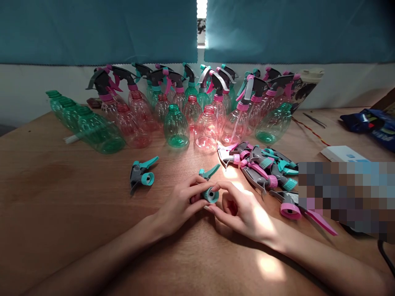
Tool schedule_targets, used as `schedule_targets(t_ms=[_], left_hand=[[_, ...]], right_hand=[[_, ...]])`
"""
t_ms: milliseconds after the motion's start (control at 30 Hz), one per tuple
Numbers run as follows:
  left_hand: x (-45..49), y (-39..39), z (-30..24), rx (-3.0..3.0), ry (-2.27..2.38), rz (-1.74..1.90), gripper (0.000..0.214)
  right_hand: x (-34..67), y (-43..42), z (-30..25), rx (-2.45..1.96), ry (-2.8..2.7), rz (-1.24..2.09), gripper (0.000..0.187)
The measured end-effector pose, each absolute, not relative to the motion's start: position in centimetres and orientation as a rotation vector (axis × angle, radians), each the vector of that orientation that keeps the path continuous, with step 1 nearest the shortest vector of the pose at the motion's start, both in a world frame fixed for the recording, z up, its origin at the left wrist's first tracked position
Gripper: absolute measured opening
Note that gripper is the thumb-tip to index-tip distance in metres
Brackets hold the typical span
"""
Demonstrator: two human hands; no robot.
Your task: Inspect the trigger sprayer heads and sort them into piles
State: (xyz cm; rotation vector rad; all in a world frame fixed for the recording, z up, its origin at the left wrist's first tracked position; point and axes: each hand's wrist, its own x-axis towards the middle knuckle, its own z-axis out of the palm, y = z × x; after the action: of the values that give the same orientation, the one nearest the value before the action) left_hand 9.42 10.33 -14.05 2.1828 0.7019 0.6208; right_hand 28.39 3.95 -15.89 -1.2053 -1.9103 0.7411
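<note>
Trigger sprayer head (210,191), teal and grey, sits at frame centre just over the table (61,185), the left hand (180,203) closed around its body and the right hand (243,209) pinching its teal collar. Light, stiff, smooth plastic by the look: body and collar give firmer hold than the thin lever. More heads (265,170) pile at right, bottles (175,129) above.

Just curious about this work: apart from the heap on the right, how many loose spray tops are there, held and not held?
Held spray top, between left hand and right hand: 1
Lone spray top, lying on the table: 1
Total: 2
</note>
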Motion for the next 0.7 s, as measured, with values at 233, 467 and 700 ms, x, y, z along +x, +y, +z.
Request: schedule_targets(t_ms=[233,467,700], left_hand=[[9.5,10.13,-14.11,2.184,0.652,0.564,0.034],[9.7,9.98,-13.89,2.14,0.652,0.546,0.03],[9.87,9.96,-14.0,2.136,0.668,0.551,0.026]], right_hand=[[28.78,4.33,-15.91,-1.193,-1.971,0.702,0.035],[28.75,4.5,-15.24,-1.101,-2.015,0.618,0.027],[28.39,4.85,-15.09,-1.012,-2.024,0.569,0.016]])
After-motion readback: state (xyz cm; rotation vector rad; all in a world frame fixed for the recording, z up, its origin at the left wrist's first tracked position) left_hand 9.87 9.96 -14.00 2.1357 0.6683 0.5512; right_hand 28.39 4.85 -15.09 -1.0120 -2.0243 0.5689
